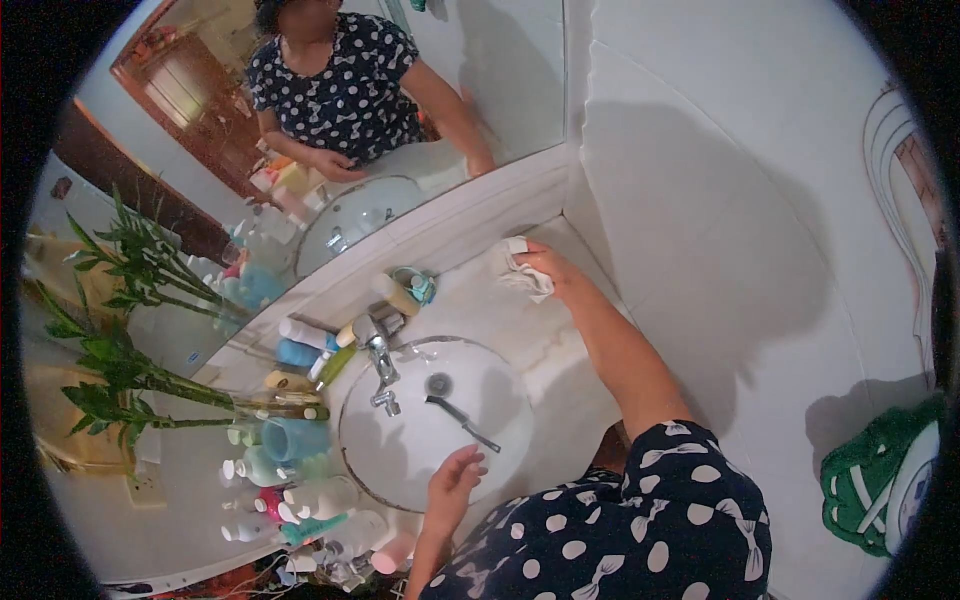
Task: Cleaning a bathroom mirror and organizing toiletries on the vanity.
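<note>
My right hand [548, 266] is closed on a crumpled white cloth [527, 278], pressed to the pale marble countertop [565, 345] near its back corner. My left hand [456, 482] hovers at the near rim of the white basin [400, 440], fingers loosely bent and apart, with nothing visible in it. Inside the basin lies a slim dark tool [465, 424] with a short bent end; its exact kind is unclear. It rests between the drain [438, 384] and my left hand, apart from the fingers. A chrome faucet [378, 350] stands at the basin's back edge.
Left of the basin crowd several bottles [265, 465], a blue cup [295, 440] and a glass vase [275, 405] of green stalks. A capped tube [395, 295] stands behind the faucet. A mirror [500, 90] spans the back; a white wall [690, 230] borders the right. A green item [870, 480] hangs there.
</note>
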A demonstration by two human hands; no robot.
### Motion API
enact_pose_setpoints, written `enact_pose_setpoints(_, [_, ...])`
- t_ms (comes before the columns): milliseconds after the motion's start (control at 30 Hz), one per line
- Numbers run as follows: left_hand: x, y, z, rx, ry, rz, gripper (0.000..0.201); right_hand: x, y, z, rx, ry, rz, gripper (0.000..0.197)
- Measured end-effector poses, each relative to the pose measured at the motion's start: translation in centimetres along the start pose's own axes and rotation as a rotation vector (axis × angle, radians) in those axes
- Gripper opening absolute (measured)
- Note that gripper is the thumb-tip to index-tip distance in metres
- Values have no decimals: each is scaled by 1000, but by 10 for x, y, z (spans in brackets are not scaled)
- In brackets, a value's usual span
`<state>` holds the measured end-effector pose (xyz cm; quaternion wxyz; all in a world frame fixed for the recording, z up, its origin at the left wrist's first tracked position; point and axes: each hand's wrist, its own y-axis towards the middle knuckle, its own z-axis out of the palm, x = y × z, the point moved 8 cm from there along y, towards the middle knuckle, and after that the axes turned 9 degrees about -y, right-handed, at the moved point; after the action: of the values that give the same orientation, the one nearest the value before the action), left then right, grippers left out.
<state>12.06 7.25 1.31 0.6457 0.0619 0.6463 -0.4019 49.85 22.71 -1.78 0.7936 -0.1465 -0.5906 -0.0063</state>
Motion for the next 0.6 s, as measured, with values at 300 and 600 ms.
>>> enact_pose_setpoints(300, [5,-5,10,26,-48,-20,34,-22,-48,-34,44,349,30,27])
enact_pose_setpoints(600, [11,-14,4,-16,-47,-48,33,25,-92,-53,-881,-1562,-263,30])
